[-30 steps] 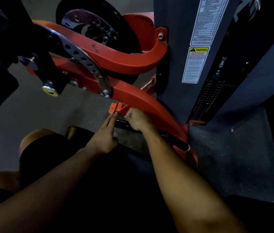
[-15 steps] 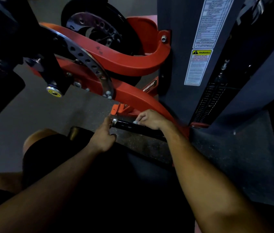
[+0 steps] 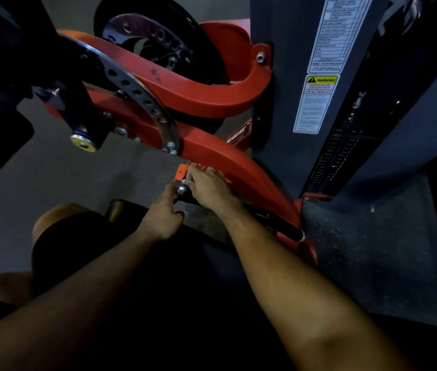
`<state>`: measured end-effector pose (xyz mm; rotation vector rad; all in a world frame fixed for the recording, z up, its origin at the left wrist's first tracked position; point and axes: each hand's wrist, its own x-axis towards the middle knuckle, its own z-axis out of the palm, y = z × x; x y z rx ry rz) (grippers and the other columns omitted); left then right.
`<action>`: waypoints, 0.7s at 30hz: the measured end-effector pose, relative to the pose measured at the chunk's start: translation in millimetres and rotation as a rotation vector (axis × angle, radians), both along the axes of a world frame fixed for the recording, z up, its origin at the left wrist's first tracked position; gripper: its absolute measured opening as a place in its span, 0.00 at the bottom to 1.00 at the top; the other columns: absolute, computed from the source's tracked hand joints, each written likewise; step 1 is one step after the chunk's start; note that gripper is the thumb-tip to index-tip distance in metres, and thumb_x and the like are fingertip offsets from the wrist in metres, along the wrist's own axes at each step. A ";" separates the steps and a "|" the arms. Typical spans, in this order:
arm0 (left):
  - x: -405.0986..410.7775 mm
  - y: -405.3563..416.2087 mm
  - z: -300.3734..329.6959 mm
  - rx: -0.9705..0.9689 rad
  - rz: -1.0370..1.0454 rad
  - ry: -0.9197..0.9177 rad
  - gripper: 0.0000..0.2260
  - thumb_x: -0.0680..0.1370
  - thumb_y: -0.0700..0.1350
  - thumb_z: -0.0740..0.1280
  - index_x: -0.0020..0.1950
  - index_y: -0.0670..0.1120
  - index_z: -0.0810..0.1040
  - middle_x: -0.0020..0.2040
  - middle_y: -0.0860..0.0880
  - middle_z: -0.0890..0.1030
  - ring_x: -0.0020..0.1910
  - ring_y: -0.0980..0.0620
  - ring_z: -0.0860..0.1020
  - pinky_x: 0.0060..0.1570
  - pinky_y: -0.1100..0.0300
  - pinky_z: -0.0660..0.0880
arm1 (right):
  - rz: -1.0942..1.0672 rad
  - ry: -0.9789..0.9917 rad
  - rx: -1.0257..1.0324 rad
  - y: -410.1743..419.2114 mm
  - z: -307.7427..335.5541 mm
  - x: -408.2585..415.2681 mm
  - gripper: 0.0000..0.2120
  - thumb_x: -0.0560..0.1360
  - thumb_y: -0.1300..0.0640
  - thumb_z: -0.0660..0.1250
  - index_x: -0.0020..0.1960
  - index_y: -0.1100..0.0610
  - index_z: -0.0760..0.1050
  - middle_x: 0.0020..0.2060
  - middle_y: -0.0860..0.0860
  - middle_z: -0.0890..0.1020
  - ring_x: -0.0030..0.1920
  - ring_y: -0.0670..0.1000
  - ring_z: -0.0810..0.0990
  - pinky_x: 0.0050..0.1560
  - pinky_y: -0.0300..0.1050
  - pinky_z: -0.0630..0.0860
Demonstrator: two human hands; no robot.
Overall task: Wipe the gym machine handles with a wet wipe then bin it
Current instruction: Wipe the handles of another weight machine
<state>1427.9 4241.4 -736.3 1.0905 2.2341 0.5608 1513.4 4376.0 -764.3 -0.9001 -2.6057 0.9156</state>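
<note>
Low beside one red gym machine [image 3: 212, 153], two hands meet at the near end of a single black handle [image 3: 273, 220]. One right hand [image 3: 209, 187] curls over the bar, pinching a pale wet wipe [image 3: 184, 182] at its chrome cap; one left hand [image 3: 162, 218] rests loosely curled, thumb touching that cap.

Gym: red weight machine [image 3: 212, 103], rubber floor [image 3: 51, 183]

Bare forearms, no sleeves; black shorts [image 3: 83, 236]; left hand [image 3: 162, 219], right hand [image 3: 209, 187] ungloved.
</note>
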 end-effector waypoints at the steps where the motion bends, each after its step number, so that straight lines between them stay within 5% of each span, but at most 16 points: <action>1: 0.9 0.1 1.0 -0.009 -0.003 0.005 0.37 0.75 0.32 0.64 0.80 0.52 0.56 0.71 0.50 0.73 0.72 0.52 0.71 0.65 0.56 0.72 | -0.003 0.036 0.037 -1.2 2.4 -0.1 0.07 0.82 0.53 0.63 0.54 0.57 0.74 0.48 0.56 0.83 0.53 0.59 0.79 0.48 0.49 0.69; 4: 1.6 0.2 0.5 -0.012 -0.018 0.000 0.37 0.75 0.31 0.64 0.81 0.50 0.55 0.70 0.53 0.72 0.72 0.55 0.69 0.62 0.64 0.64 | 0.020 0.097 -0.108 0.0 3.7 -0.7 0.08 0.81 0.53 0.65 0.53 0.58 0.74 0.48 0.57 0.83 0.52 0.59 0.80 0.47 0.49 0.72; 7: 1.8 0.1 0.7 0.005 -0.005 0.001 0.37 0.75 0.30 0.64 0.81 0.49 0.56 0.69 0.53 0.72 0.73 0.54 0.70 0.64 0.62 0.67 | 0.067 -0.007 -0.324 5.8 -0.6 0.9 0.11 0.83 0.50 0.61 0.55 0.58 0.72 0.47 0.55 0.81 0.52 0.58 0.80 0.50 0.51 0.74; 13: 2.5 0.5 1.2 0.019 -0.006 -0.010 0.37 0.75 0.30 0.64 0.81 0.51 0.57 0.65 0.57 0.70 0.68 0.57 0.70 0.66 0.58 0.71 | -0.003 0.043 0.044 13.5 0.9 5.2 0.09 0.83 0.53 0.61 0.55 0.60 0.72 0.51 0.57 0.81 0.53 0.57 0.76 0.52 0.49 0.66; 21: -0.5 0.6 -1.5 0.019 -0.004 0.005 0.36 0.74 0.31 0.65 0.80 0.51 0.58 0.68 0.53 0.74 0.72 0.49 0.73 0.66 0.55 0.71 | 0.007 -0.051 -0.456 14.0 3.8 -1.9 0.08 0.81 0.53 0.63 0.49 0.57 0.73 0.50 0.56 0.80 0.51 0.55 0.77 0.46 0.45 0.68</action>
